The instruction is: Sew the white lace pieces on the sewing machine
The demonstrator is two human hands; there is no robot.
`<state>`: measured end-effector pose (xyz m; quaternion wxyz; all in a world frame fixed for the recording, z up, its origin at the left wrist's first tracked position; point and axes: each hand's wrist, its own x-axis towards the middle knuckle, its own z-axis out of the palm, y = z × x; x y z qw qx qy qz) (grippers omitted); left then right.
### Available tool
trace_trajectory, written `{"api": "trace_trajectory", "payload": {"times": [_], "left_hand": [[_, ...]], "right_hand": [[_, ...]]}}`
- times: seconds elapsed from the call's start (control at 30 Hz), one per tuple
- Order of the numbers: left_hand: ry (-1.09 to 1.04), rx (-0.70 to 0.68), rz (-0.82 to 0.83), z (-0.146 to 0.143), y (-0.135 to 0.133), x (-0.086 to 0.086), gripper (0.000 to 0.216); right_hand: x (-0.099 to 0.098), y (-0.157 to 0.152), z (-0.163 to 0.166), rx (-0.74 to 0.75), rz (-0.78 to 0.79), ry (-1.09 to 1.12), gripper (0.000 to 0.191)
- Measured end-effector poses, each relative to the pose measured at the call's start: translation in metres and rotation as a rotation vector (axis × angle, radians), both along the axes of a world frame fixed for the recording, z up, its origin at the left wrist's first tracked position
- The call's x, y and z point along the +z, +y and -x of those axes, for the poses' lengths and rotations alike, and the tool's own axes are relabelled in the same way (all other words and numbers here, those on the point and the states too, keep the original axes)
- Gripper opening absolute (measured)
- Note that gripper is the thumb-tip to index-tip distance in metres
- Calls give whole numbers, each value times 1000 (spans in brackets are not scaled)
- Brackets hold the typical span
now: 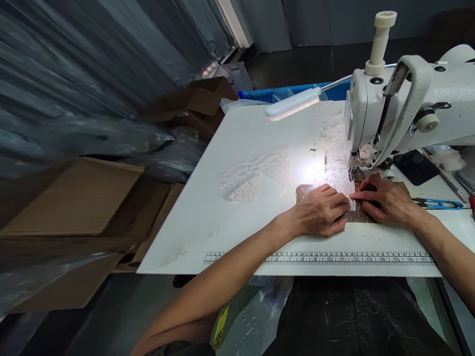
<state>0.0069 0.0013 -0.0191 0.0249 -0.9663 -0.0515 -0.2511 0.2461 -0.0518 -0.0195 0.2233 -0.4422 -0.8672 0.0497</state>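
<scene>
White lace trim [335,148] runs under the presser foot [352,173] of a white sewing machine [408,104] and down toward me. My left hand [322,211] is closed on the near part of the lace, its fingers curled and the tips partly hidden. From the other side, my right hand [388,201] touches the lace edge with a stretched forefinger; its other fingers are bent and apart. Beneath both hands lies a brown plate [359,215] on the machine bed. A separate scalloped lace piece [256,175] rests flat to the left.
A ruler strip [334,258] runs along the front of the white table [208,217]. Blue thread snips [440,203] and a black phone [416,167] lie at right. The lamp [293,105] hangs over the table. Open cardboard boxes [74,198] stand at left.
</scene>
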Motion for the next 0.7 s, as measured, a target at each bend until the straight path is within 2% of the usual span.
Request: {"api": "trace_trajectory", "payload": {"times": [0.2, 0.37, 0.7], "left_hand": [[154, 28, 51, -4, 6, 8, 27], [187, 22, 51, -10, 13, 17, 30], [160, 90, 56, -4, 7, 12, 29]], "right_hand": [[-4, 0, 0, -24, -17, 3, 31], [-2, 0, 1, -11, -47, -35, 31], [1, 0, 6, -69, -57, -90, 33]]}}
